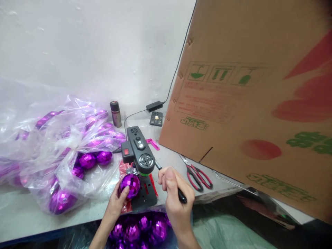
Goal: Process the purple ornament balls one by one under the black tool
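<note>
1. The left hand (pixel 115 204) curls its fingers and thumb around a purple ball (pixel 130 185), gripping it from the near-left side; the ball sits on the black base plate (pixel 145 199), directly under the head of a small black machine (pixel 140 148).
2. The ball is round and faceted, with no long axis; its top faces up into the machine's head.
3. The right hand (pixel 176 197) is closed in a fist around the lever (pixel 183 197); the lever's long axis slants from the machine's right side down toward the person.
4. The machine's head runs lengthwise away from the person.
5. A white table (pixel 31 214) carries it all; a plastic bag (pixel 59 145) of purple balls lies left; scissors (pixel 198 176) lie right, beside a tilted cardboard box (pixel 246 103); a white wall (pixel 90 45) stands behind.
</note>
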The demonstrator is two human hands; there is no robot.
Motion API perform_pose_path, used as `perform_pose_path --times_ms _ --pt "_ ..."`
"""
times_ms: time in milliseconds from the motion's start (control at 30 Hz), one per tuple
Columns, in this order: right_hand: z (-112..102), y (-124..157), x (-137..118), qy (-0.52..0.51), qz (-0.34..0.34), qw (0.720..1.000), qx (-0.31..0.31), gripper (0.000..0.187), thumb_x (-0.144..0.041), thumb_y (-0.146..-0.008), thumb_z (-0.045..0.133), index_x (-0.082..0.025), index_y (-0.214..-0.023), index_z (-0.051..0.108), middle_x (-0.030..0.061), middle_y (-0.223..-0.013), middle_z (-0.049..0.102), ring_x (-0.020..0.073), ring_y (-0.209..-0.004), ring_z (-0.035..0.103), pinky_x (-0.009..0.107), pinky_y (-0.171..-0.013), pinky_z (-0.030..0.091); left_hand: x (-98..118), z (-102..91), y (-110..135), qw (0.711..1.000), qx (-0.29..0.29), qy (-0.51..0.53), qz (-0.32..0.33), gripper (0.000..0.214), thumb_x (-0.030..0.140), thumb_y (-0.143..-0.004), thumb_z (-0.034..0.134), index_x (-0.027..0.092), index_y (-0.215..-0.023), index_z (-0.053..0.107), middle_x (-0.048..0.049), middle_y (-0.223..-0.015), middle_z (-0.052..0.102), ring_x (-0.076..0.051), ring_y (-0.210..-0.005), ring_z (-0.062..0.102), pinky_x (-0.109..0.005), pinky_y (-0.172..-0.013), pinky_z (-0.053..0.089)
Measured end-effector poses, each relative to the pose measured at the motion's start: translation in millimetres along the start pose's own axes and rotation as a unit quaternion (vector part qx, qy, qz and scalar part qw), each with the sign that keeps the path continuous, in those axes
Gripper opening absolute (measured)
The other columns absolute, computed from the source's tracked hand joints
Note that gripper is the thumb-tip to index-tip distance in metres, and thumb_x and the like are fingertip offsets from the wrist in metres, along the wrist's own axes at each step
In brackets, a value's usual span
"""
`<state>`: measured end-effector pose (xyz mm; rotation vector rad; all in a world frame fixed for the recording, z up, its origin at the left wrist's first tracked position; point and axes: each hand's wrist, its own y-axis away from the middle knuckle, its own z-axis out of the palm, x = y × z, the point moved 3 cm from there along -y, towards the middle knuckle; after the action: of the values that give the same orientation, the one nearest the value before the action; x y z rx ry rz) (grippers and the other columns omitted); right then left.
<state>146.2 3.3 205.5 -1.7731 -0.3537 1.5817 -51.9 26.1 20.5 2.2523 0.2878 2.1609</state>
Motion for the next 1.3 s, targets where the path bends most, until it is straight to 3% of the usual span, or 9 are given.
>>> perform_pose_path --times_ms 133,300,433,567,933,1067,1300 --pt "-1 0 1 0.004 0.005 1.0 -0.006 0.045 -0.025 -0.115 0.044 -0.023 -0.07 0.045 -0.003 -0.065 0.05 0.0113 -0.059 0.051 0.026 -0.056 0.04 7 10.3 0 0.998 -0.022 -0.048 0.032 0.08 0.068 -0.079 0.082 0.02 -0.14 0.065 -0.0119 -0.121 0.083 -0.034 -0.117 0.078 -0.046 -0.106 0.061" --pt "-2 3 2 0.004 0.006 1.0 -0.002 0.045 -0.027 -0.115 0.045 -0.023 -0.07 0.047 -0.0021 -0.065 0.05 0.0124 -0.06 0.052 0.027 -0.056 0.039 18 19.1 5 0.986 -0.006 -0.153 0.067 0.077 0.057 -0.076 0.082 0.021 -0.141 0.063 -0.015 -0.135 0.079 -0.039 -0.126 0.075 -0.054 -0.113 0.056" --pt "-2 3 0 -0.001 0.006 1.0 -0.001 0.044 -0.026 -0.115 0.045 -0.023 -0.071 0.049 -0.0021 -0.066 0.052 0.0119 -0.061 0.052 0.027 -0.056 0.038 31 24.7 6 0.977 -0.002 -0.195 0.084 0.073 0.053 -0.074 0.08 0.022 -0.138 0.064 -0.0148 -0.135 0.079 -0.04 -0.124 0.076 -0.055 -0.109 0.059" --pt "-2 3 0 -0.008 0.005 1.0 0.003 0.044 -0.026 -0.114 0.046 -0.023 -0.07 0.049 -0.0018 -0.066 0.053 0.0125 -0.06 0.053 0.027 -0.055 0.039 39 25.1 5 0.973 -0.036 -0.205 0.096 0.066 0.048 -0.074 0.078 0.022 -0.134 0.066 -0.0132 -0.128 0.082 -0.038 -0.117 0.079 -0.054 -0.106 0.06" --pt "-1 4 1 -0.012 0.003 1.0 0.007 0.046 -0.024 -0.115 0.045 -0.023 -0.069 0.046 -0.0019 -0.065 0.052 0.0122 -0.061 0.054 0.027 -0.055 0.04 20 19.1 -1 0.981 -0.035 -0.175 0.072 0.071 0.053 -0.077 0.077 0.021 -0.139 0.065 -0.0147 -0.132 0.081 -0.038 -0.122 0.077 -0.054 -0.109 0.058" --pt "-1 6 3 -0.011 0.015 1.0 0.008 0.045 -0.025 -0.115 0.045 -0.023 -0.069 0.047 -0.0016 -0.066 0.051 0.0128 -0.062 0.054 0.027 -0.057 0.041 22 21.4 -2 0.98 -0.037 -0.183 0.07 0.071 0.054 -0.078 0.076 0.021 -0.14 0.064 -0.0133 -0.13 0.081 -0.037 -0.12 0.077 -0.053 -0.107 0.059" --pt "-3 6 2 -0.005 0.014 1.0 0.014 0.046 -0.028 -0.114 0.046 -0.023 -0.069 0.047 -0.0013 -0.065 0.051 0.0129 -0.06 0.052 0.028 -0.051 0.035 33 37.9 -5 0.962 -0.055 -0.216 0.16 0.063 0.039 -0.072 0.081 0.024 -0.132 0.069 -0.0123 -0.127 0.08 -0.04 -0.12 0.075 -0.057 -0.108 0.058"
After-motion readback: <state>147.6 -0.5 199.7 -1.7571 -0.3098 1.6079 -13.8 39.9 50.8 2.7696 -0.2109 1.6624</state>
